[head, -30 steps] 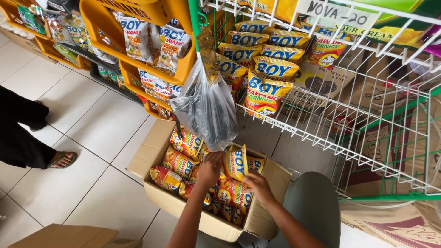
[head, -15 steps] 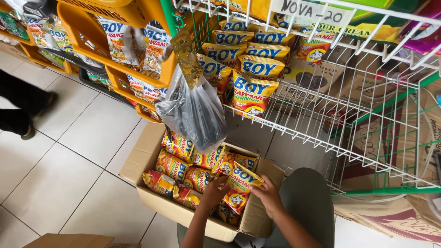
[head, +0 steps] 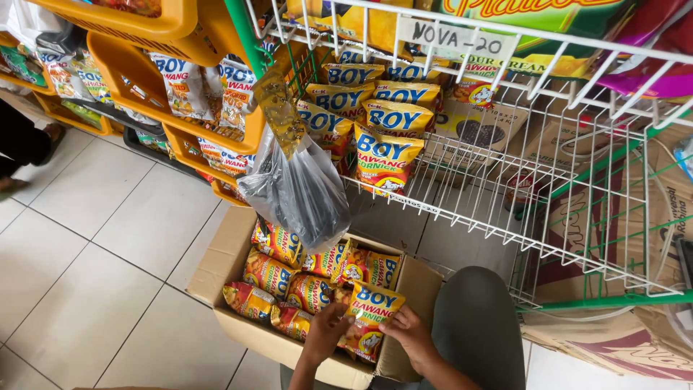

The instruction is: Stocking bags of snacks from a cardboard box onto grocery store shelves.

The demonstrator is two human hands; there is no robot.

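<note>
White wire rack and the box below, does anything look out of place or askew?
One oddity: a grey plastic bag hangs from the white wire rack, drooping over the cardboard box. The packets look undamaged.

White tiled floor (head: 94, 245) carries an open cardboard box (head: 231, 249) at 6 o'clock, packed with yellow-orange snack packets (head: 278, 267); white wire shelf (head: 505, 195) at 1 o'clock carries upright yellow snack bags (head: 382, 155) in rows; orange plastic racks (head: 180, 108) at 11 o'clock hold white snack bags (head: 177, 79).
</note>
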